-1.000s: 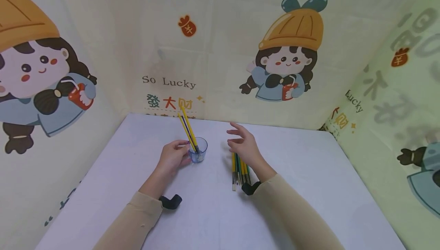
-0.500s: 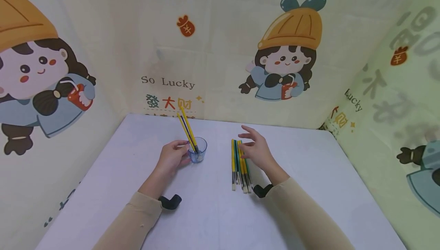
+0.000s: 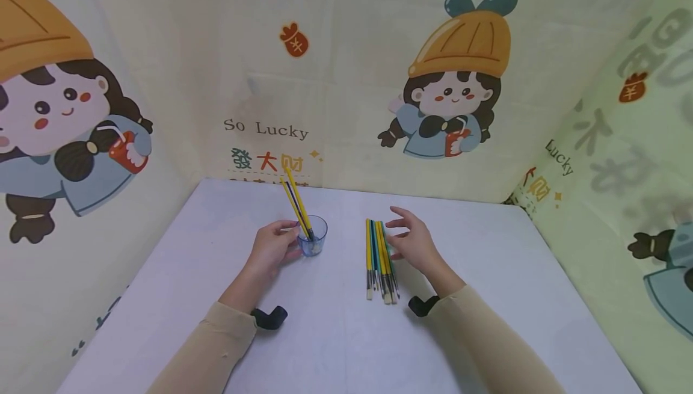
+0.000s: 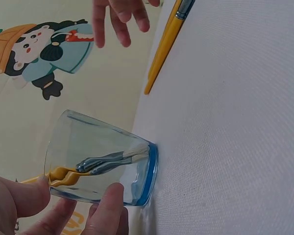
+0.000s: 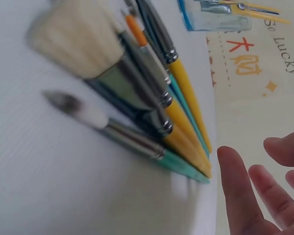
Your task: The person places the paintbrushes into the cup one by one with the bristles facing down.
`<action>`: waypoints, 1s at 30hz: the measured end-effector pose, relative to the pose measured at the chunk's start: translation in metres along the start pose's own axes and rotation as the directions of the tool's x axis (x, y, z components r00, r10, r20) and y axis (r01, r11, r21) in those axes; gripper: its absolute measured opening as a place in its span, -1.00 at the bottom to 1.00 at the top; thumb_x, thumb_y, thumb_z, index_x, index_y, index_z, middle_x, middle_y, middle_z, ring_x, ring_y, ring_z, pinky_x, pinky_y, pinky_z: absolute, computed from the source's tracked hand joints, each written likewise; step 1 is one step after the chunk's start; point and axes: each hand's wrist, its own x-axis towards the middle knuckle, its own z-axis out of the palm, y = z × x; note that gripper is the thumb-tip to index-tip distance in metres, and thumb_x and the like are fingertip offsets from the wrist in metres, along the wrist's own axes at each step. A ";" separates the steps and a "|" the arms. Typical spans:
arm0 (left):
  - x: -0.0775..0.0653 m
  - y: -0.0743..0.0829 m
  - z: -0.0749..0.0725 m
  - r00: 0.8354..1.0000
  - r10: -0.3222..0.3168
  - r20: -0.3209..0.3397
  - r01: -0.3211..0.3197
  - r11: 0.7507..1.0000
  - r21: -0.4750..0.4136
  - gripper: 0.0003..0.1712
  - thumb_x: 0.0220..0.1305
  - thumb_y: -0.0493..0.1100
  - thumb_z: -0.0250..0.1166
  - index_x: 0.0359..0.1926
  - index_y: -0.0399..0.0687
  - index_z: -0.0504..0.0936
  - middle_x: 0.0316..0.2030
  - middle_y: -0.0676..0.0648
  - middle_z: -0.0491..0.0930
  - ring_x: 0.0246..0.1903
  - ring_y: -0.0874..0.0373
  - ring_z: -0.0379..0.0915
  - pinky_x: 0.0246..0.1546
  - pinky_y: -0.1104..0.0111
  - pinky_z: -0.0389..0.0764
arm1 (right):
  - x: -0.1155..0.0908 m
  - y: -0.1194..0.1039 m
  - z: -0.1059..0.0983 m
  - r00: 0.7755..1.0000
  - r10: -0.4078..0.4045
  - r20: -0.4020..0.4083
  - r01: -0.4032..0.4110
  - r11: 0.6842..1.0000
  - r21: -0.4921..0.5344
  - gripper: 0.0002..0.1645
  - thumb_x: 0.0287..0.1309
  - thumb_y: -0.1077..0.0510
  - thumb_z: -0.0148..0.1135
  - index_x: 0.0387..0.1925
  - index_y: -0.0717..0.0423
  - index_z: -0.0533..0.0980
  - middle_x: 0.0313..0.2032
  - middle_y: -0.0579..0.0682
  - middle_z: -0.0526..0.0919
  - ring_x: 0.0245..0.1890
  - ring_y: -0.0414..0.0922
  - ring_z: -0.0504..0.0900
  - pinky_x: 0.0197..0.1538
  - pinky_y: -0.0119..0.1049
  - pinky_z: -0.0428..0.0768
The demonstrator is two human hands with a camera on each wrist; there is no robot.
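Note:
My left hand [image 3: 272,245] holds a clear blue-based cup [image 3: 319,243] from its left side. In the left wrist view the thumb is at the rim of the cup [image 4: 103,134] and the fingers lie along its wall. Several paintbrushes [image 3: 295,198] with yellow and dark handles lean in it, bristles down. To the right, several more paintbrushes [image 3: 379,249] lie side by side on the table, bristles toward me. My right hand [image 3: 415,242] hovers at their right edge, fingers apart, holding nothing. In the right wrist view a wide pale-bristled brush [image 5: 78,39] shows close up.
A white cloth covers the table [image 3: 325,334]. Printed cloth walls [image 3: 346,81] with cartoon figures stand behind it and at both sides. A black wrist mount [image 3: 271,318] sticks out from the left sleeve, another mount [image 3: 423,306] from the right.
My right hand has moved right and a little toward me, from over the lying paintbrushes to their right edge, uncovering their handles. The left hand and cup have stayed in place.

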 end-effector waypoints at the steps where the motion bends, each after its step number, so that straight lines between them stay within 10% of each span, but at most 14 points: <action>1: 0.000 0.000 0.000 1.000 0.000 0.000 0.000 1.000 -0.003 -0.61 0.61 -0.10 0.28 0.35 0.00 0.62 0.19 -0.22 0.50 0.20 -0.08 0.57 0.17 0.13 0.82 | 0.000 0.001 0.000 1.000 0.011 0.000 -0.011 1.000 -0.009 -0.06 0.37 0.32 0.37 0.63 -0.30 0.26 0.31 0.13 0.60 0.04 0.12 0.70 -0.24 -0.06 0.89; 30: 0.000 -0.001 0.000 1.000 0.002 -0.005 -0.002 1.000 0.000 -0.61 0.61 -0.11 0.27 0.36 0.00 0.61 0.17 -0.22 0.50 0.20 -0.09 0.56 0.18 0.11 0.82 | 0.007 0.019 0.006 0.985 0.173 0.005 -0.167 0.961 -0.222 -0.14 0.24 0.29 0.47 0.52 -0.06 0.37 -0.04 0.11 0.64 -0.41 -0.02 0.64 -0.36 -0.34 0.80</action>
